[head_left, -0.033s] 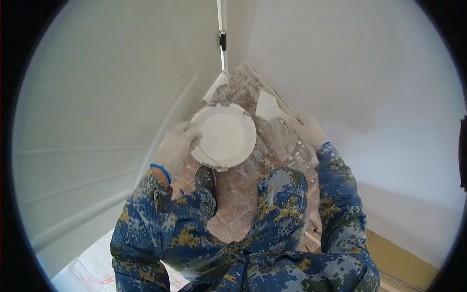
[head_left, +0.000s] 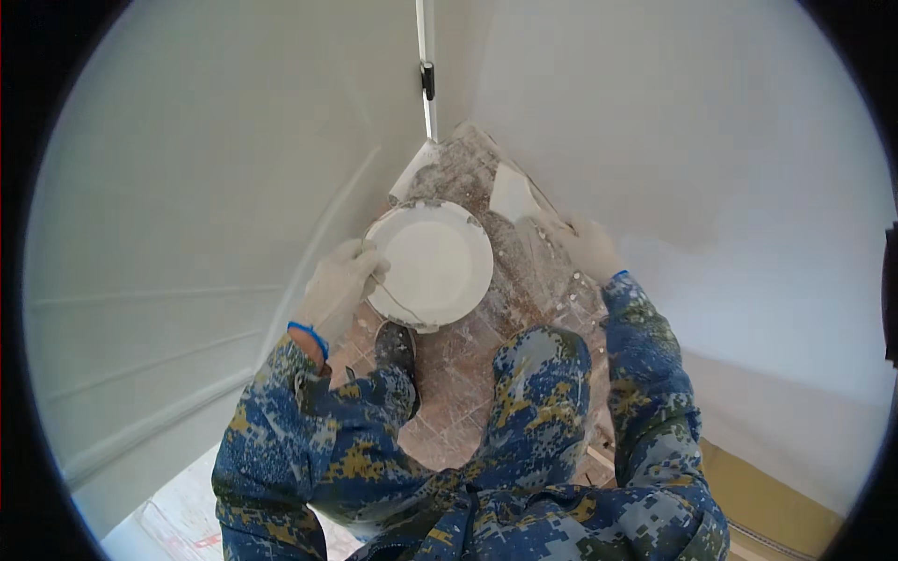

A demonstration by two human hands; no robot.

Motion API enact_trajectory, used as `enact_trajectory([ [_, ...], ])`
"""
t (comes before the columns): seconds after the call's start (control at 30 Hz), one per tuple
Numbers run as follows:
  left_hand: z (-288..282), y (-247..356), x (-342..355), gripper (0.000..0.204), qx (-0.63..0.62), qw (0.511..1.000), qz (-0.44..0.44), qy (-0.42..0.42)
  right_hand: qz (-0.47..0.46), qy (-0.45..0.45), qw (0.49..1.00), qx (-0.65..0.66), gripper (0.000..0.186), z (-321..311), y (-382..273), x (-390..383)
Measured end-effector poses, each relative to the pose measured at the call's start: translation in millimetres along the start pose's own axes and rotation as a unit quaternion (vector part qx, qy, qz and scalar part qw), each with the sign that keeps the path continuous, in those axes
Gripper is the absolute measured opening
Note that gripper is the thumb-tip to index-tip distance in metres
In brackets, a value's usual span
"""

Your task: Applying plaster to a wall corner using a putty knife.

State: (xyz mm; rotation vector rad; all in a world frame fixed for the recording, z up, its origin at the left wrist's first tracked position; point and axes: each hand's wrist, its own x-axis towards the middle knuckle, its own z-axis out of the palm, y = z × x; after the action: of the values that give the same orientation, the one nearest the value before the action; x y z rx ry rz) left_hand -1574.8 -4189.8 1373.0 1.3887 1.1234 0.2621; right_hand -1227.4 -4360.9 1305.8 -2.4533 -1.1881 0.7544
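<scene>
A round white bucket (head_left: 478,285) with smeared, dirty patches on its rim stands on the floor, with smooth white paste (head_left: 430,262) inside. My left hand (head_left: 339,280), in a pale glove with a blue cuff, is closed around the bucket's thin wire handle (head_left: 398,304) at the left rim. To the right of the bucket, my gloved right hand (head_left: 591,249) grips a putty knife (head_left: 513,194). Its broad, pale blade points away from me, low beside the right wall. The knife's handle is hidden in my fingers.
Pale walls rise on the left (head_left: 215,168) and right (head_left: 673,122), meeting in a corner ahead. A white upright strip with a black fitting (head_left: 427,81) stands there. The tiled floor (head_left: 449,411) is dusty and splattered. My dark shoe (head_left: 396,351) is just below the bucket.
The putty knife and my right hand have shifted very slightly away from me and to the left. My left hand stays on the bucket handle.
</scene>
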Motion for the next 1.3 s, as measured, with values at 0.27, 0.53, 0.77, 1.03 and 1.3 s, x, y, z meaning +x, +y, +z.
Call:
enact_trajectory([
  [0.27,5,-14,30,0.046,-0.018,0.999,-0.027,0.004,-0.021,0.159,0.987,0.005,0.037,95,-29,179],
  [0.53,11,-13,61,0.052,-0.043,0.995,-0.085,-0.036,-0.042,0.194,0.980,0.006,0.043,132,-39,284],
  [0.77,6,-18,72,0.051,-0.020,0.995,-0.087,-0.041,-0.107,0.261,0.957,0.059,0.042,167,-9,282],
  [1.03,9,-24,75,0.051,-0.033,0.995,-0.087,-0.031,-0.081,0.271,0.959,0.029,0.037,183,28,287],
  [1.3,21,-13,77,0.049,-0.037,0.994,-0.099,-0.029,-0.080,0.272,0.959,0.000,0.041,180,23,330],
])
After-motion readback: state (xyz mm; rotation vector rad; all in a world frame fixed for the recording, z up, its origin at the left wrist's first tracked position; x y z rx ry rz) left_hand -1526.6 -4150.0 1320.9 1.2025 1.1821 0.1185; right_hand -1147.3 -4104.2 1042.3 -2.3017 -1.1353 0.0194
